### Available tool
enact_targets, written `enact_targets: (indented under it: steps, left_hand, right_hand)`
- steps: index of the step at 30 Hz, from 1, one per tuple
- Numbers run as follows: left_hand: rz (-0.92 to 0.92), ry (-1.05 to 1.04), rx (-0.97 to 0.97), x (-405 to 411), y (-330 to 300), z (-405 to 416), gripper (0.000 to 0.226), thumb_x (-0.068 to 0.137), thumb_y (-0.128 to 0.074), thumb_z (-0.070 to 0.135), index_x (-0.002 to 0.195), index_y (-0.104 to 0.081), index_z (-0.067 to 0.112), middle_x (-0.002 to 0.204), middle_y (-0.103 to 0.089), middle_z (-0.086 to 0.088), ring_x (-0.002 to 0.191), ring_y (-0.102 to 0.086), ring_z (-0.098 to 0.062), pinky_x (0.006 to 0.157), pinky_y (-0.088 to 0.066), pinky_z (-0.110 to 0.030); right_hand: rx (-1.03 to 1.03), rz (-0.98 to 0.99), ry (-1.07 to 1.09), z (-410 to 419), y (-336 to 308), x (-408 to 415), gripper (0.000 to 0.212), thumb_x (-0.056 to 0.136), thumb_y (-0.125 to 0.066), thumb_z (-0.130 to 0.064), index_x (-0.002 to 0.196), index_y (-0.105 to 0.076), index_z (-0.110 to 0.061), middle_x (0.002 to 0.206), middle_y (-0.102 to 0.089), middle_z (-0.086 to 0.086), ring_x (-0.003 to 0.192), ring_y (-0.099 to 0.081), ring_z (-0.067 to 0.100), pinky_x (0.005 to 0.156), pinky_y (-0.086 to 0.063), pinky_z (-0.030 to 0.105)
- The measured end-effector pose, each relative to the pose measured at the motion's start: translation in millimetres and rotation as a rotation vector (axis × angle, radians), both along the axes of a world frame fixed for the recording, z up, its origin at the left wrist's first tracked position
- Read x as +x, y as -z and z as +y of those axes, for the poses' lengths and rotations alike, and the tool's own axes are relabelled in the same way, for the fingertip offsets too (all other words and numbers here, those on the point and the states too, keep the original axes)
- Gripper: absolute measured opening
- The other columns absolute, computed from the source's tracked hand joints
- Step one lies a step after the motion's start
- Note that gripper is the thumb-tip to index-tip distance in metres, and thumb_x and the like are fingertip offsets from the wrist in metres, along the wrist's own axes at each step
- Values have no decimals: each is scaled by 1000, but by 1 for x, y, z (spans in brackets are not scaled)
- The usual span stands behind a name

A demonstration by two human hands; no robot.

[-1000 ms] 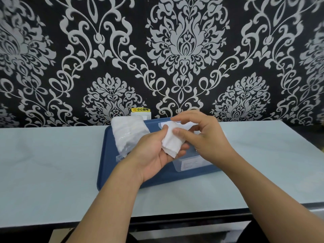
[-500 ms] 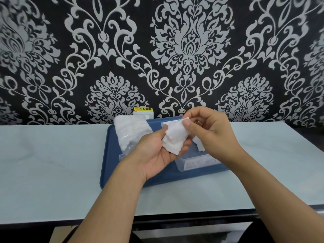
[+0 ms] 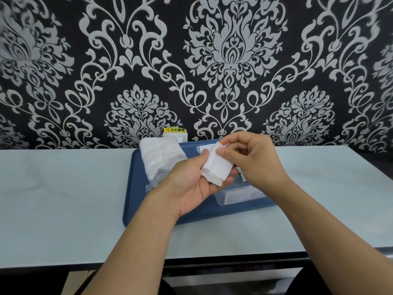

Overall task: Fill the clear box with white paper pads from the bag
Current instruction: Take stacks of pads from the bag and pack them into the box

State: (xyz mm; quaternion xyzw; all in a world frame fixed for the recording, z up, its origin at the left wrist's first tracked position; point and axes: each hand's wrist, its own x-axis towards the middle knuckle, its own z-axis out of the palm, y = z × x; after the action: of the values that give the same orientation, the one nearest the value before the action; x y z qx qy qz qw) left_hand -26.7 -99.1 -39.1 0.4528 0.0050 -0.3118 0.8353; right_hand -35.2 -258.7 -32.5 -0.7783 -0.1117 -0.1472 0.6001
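Left hand (image 3: 191, 184) cradles a stack of white pads (image 3: 215, 167) above the blue tray (image 3: 136, 188), grip curled round it. Right hand (image 3: 253, 158) pinches the top pad. The bag (image 3: 159, 160) lies on the tray's left, the clear box (image 3: 238, 195) under the hands on the pale surface (image 3: 63, 199).

White pad stack (image 3: 215, 168) held above clear box (image 3: 240, 195); bag (image 3: 161, 161) w/ more pads lies left.

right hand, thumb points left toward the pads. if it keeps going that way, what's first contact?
The stack of white pads, which the right hand already pinches at its upper edge. Just beyond lie the left hand's thumb and palm gripping that stack.
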Motion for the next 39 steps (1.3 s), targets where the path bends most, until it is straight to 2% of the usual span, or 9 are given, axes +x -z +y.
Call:
enact_targets:
  steps: [8, 10, 12, 15, 18, 21, 26, 28, 39]
  left_hand:
    - [3, 6, -22, 2, 3, 0, 50, 108, -31, 37, 140, -53, 6, 127, -68, -20, 101, -71, -29, 77, -61, -36]
    - [-29, 32, -28, 2, 2, 0, 56, 106, -32, 46, 140, -54, 6, 130, -66, -18, 107, -68, -29, 81, -60, -35]
    - [-53, 82, -66, 0, -2, 1, 64, 102, -36, 54, 140, -54, 5, 135, -63, -17, 112, -66, -27, 88, -57, -34]
    - [-115, 143, -128, -4, -7, 4, 52, 101, -47, 36, 140, -53, 2, 140, -58, -22, 115, -61, -29, 90, -56, -35]
    - [-160, 152, -197, -3, -5, 6, 46, 88, -45, 0, 133, -55, -6, 134, -61, -25, 119, -61, -32, 98, -55, -41]
    - [-242, 89, -125, -4, -2, 5, 44, 93, -36, -12, 134, -52, -10, 134, -61, -27, 125, -61, -38, 104, -50, -44]
    - [-325, -20, 47, -3, 1, 3, 33, 100, -45, -4, 129, -60, 0, 124, -71, -16, 116, -68, -28, 99, -55, -37]
    - [-346, -34, 81, -3, 1, 3, 33, 102, -45, -1, 133, -58, 1, 125, -70, -13, 117, -67, -25, 101, -54, -38]
    - [-356, -45, 66, -5, -1, 1, 33, 105, -41, 1, 133, -57, 3, 126, -70, -13, 118, -67, -26, 98, -55, -36]
  right_hand:
    - [88, 38, 0, 1, 1, 0, 7, 85, -76, -5, 90, -74, -10, 70, -71, 6, 65, -66, 12, 59, -57, 28]
    - [39, 10, 29, 2, 3, 1, 14, 84, -78, -7, 97, -74, -12, 77, -68, 5, 67, -61, 9, 58, -58, 29]
    - [-60, 6, 45, 0, 5, 3, 25, 84, -79, -15, 107, -73, -19, 91, -64, -1, 75, -59, 10, 65, -59, 35]
    - [-127, 63, -32, -5, 4, 2, 21, 88, -74, -20, 109, -75, -19, 100, -65, -3, 89, -63, 13, 73, -58, 28]
    - [-13, 72, -110, -7, 4, -1, 14, 92, -68, -8, 103, -75, -7, 92, -73, 9, 80, -65, 11, 68, -54, 22]
    - [132, 93, -94, -9, 3, -1, 14, 92, -67, -6, 103, -74, -1, 88, -75, 13, 76, -66, 13, 66, -55, 24]
    - [274, 190, -65, -17, 3, 1, 17, 96, -63, -11, 107, -73, -2, 95, -74, 11, 85, -66, 15, 79, -56, 26]
    - [338, 253, -97, -17, 3, 1, 19, 97, -61, -13, 107, -72, -3, 96, -74, 10, 86, -66, 15, 78, -56, 25]
    - [631, 501, -222, -18, 2, 4, 25, 97, -58, -20, 110, -72, -5, 104, -74, 11, 92, -69, 18, 82, -59, 27]
